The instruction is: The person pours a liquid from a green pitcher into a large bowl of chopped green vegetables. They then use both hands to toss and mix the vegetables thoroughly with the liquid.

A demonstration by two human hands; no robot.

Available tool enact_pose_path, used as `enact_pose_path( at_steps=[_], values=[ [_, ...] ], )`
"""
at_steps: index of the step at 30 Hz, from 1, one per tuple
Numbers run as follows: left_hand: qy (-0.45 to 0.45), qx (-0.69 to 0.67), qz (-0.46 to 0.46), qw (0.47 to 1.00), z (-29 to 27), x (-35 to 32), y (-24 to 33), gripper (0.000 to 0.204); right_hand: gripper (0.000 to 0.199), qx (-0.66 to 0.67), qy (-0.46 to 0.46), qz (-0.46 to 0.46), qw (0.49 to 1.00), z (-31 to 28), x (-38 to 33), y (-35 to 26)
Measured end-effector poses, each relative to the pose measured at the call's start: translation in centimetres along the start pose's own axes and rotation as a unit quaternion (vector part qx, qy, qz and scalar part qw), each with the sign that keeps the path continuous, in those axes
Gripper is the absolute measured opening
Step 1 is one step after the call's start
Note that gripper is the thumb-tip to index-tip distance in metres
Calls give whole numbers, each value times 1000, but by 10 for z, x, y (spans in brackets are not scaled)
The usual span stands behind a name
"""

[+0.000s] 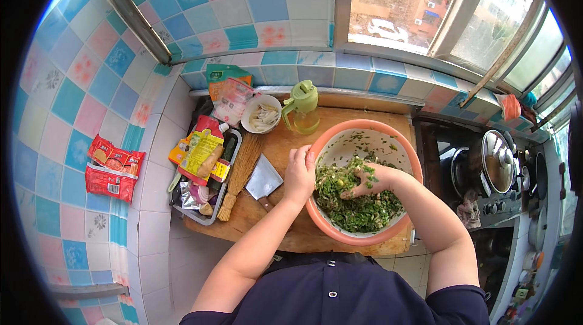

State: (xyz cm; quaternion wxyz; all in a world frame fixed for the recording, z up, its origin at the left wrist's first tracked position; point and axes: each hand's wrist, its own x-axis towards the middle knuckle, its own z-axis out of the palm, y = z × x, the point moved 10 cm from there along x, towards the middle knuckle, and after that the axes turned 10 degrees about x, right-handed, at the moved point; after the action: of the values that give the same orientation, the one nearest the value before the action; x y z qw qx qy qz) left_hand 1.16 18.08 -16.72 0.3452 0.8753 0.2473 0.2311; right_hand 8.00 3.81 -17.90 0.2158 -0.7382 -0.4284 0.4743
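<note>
A large orange-rimmed bowl [415,158] with a pale inside holds a mix of finely chopped greens [367,220] and minced bits. My left hand [300,173] is closed on the bowl's left rim. Down in the bowl, my right hand [368,181] curls around a clump of the mix, its fingers coated with green bits; parts of the fingertips are hidden. Left of the bowl, a cleaver [265,177] lies flat on the wooden board [331,119], its handle partly behind my left forearm.
A green-lidded oil jug [302,106] and a white bowl of pale strips [262,113] stand behind. A straw brush [242,170] lies beside a grey tray [214,220] of packets and vegetables. At right is a stove with a lidded pot [497,161]. Red packets [113,169] lie far left.
</note>
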Motion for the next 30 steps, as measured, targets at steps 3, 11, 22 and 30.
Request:
enact_pose_path(
  at_steps=[3,11,22,30],
  values=[
    [-14,-18,-3,1000,3,1,2,27,49,-289,-23,-2,957,62,-25,44],
    [-7,-31,19,999,2,0,7,27,34,-409,7,102,907,64,10,54],
    [-14,-6,31,999,4,3,8,28,35,-144,175,103,969,11,12,78],
    [-19,-15,31,999,5,3,7,28,75,106,218,256,936,-58,7,84]
  ],
)
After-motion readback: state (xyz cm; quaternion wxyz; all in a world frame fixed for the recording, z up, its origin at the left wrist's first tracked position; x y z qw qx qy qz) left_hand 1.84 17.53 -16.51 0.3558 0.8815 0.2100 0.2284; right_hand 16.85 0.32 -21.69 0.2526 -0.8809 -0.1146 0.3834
